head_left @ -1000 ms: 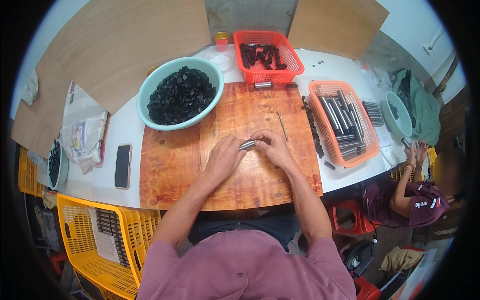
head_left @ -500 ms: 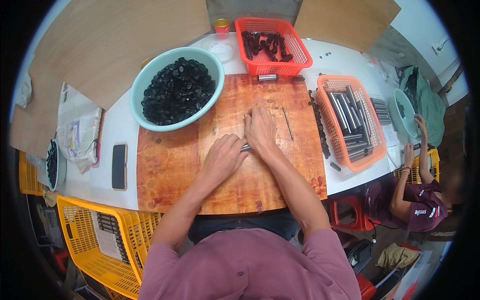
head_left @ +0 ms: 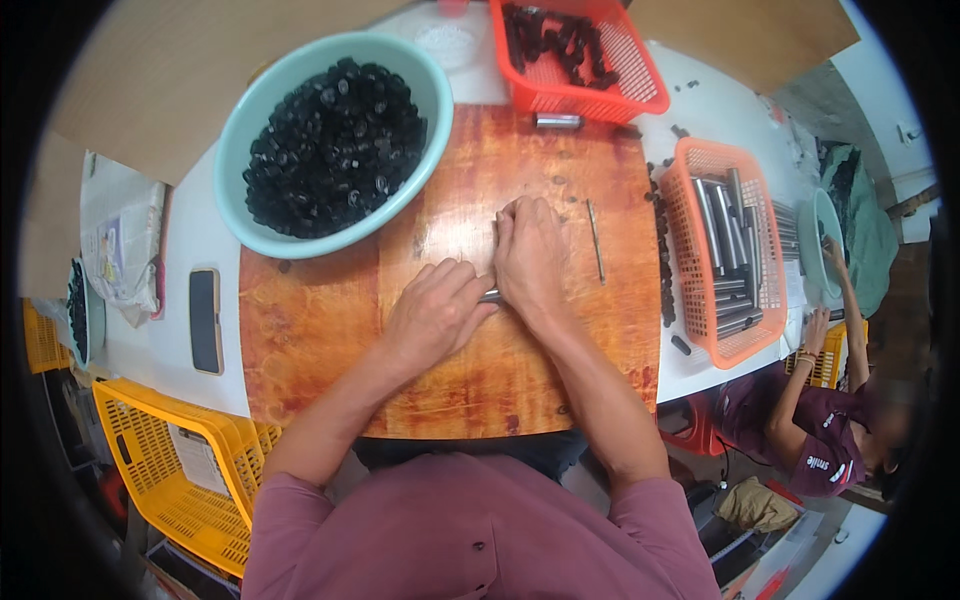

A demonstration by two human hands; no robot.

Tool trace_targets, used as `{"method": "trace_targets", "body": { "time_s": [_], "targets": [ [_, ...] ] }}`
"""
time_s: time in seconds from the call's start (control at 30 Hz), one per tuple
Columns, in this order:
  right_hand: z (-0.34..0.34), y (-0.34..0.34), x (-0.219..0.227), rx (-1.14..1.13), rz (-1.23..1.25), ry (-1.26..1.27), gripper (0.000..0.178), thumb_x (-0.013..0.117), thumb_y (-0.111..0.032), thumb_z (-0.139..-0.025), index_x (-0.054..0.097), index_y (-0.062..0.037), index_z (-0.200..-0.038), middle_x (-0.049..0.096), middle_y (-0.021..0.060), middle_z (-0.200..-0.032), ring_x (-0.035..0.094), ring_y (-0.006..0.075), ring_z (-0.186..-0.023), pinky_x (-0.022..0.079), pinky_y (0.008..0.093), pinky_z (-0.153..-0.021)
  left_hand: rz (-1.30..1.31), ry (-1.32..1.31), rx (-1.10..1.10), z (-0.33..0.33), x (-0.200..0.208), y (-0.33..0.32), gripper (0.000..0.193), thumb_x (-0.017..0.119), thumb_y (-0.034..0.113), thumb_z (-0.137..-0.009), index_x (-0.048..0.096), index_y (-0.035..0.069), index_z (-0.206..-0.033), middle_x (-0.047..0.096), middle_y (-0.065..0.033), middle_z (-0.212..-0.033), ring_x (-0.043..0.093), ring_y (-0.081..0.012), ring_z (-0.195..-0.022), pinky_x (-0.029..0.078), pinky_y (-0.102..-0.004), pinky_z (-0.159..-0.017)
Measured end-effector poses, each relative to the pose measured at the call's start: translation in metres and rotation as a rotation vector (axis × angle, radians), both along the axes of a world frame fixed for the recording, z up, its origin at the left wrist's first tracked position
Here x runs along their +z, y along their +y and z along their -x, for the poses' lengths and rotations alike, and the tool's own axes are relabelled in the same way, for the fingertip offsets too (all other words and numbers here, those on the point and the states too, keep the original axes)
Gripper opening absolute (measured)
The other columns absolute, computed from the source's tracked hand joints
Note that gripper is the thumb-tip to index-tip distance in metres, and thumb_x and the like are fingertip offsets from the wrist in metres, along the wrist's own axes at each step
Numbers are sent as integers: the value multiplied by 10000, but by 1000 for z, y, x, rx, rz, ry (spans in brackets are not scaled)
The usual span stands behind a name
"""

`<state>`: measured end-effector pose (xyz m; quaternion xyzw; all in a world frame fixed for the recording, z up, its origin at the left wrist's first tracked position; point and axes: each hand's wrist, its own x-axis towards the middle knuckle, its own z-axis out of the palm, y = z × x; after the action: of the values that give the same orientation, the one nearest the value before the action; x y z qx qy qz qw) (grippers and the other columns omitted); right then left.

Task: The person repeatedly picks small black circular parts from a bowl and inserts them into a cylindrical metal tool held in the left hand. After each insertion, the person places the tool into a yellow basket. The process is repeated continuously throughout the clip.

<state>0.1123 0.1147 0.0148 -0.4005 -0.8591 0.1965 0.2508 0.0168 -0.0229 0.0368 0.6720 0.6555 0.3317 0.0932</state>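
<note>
The worktop (head_left: 155,350) is smooth and white, and flat across its middle lies a wooden board (head_left: 350,330), stained in blotchy orange and red with a soft shine. Off the worktop's near left corner stands a yellow plastic crate (head_left: 200,535) with slotted walls.

A round, pale green plastic basin (head_left: 437,130) covers the board's far left corner, heaped with small, glossy black pieces (head_left: 335,150), rounded and stubby. Along the board's right edge, on the worktop, an orange basket (head_left: 745,350) of perforated plastic holds smooth, shiny metal tubes (head_left: 730,225), lying in different directions. A red lattice basket (head_left: 575,103) at the board's far edge, toward the right corner, contains dark, knobbly parts (head_left: 575,50).

Over the middle of the board, the left hand (head_left: 437,305) curls its fingers round a short, silvery tube (head_left: 490,296); the end peeks out by the heel of the right hand (head_left: 530,250). That hand lies palm down, fingers together and bent; whether it grips anything I cannot tell.

A flat, dark phone (head_left: 205,325) rests beside the board's left edge. A thin metal rod (head_left: 596,243) lies near the right edge.
</note>
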Motion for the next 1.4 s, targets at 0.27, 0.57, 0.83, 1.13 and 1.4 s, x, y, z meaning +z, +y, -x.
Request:
{"method": "trace_targets", "body": {
  "time_s": [0.27,0.57,0.83,1.13,1.4],
  "targets": [
    [-1,0,-4,-18,9,63,110,583,-139,-983,595,-30,-970,612,165,-956,578,353,-954,405,460,-835,8,83,27,-5,-5,-4,314,787,116,-806,675,14,-1081,560,-107,-910,582,-294,-868,476,-396,-783],
    [0,4,-4,-52,52,60,119,570,-148,-992,599,-33,-999,633,164,-979,591,347,-985,398,462,-861,-17,87,6,0,-2,2,304,789,110,-787,672,15,-1051,565,-106,-906,589,-291,-878,481,-403,-784],
    [-6,-4,-7,-42,38,25,71,595,-110,-966,594,-40,-980,627,160,-954,590,340,-946,392,454,-858,-45,145,-1,-3,-10,1,266,765,126,-817,675,20,-1044,563,-97,-887,588,-271,-851,474,-379,-762],
    [3,7,-14,-133,199,139,153,595,-113,-913,617,18,-988,640,200,-917,628,362,-876,483,487,-803,-10,297,13,-3,-19,-7,248,720,227,-860,651,39,-1006,575,-85,-884,586,-254,-885,474,-388,-759],
    [-23,24,-35,-197,418,830,383,480,-385,-1088,608,-32,-1009,472,2,-812,438,133,-719,393,300,-681,38,-466,209,2,-4,-49,345,651,257,-982,606,-10,-1196,674,-175,-1037,677,-267,-912,535,-416,-778]
  ]
}}
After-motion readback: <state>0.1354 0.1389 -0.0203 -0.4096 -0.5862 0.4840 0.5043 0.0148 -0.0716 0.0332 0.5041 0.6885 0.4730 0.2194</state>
